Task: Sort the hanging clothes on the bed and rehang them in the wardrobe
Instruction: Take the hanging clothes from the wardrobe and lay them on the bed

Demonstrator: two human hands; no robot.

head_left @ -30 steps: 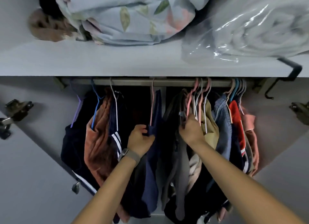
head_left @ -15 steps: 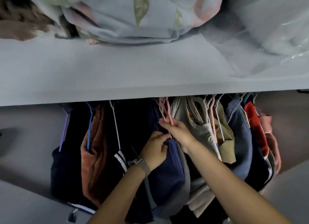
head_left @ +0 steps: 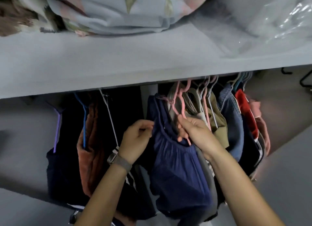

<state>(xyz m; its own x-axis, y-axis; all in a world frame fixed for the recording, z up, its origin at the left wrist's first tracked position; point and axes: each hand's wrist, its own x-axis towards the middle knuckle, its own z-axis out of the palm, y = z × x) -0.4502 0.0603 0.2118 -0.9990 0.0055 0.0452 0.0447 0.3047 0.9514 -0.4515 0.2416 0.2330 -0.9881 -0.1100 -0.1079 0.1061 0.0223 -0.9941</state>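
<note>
A navy blue garment (head_left: 175, 160) hangs on a pink hanger (head_left: 179, 107) in the middle of the wardrobe. My right hand (head_left: 195, 133) grips the lower part of that pink hanger, fingers curled round it. Just left of the navy garment, my left hand (head_left: 136, 139), with a watch on its wrist, pinches the garment's edge. To the left hang a rust-brown garment (head_left: 91, 149) on a blue hanger and dark clothes. To the right hang beige (head_left: 217, 124), denim (head_left: 231, 117) and red (head_left: 244, 114) clothes on pink and white hangers. The rail is hidden behind the shelf.
A grey shelf (head_left: 118, 63) runs across above the clothes, carrying a floral bedding bundle (head_left: 118, 11) and a plastic-wrapped bundle (head_left: 270, 14). Grey wardrobe walls stand on both sides. A gap shows between the dark clothes and the navy garment.
The view has tilted up, so the shelf now hides the rail. My right hand brought the pink hanger group leftward beside the navy garment. My left hand slid to the garment's left edge.
</note>
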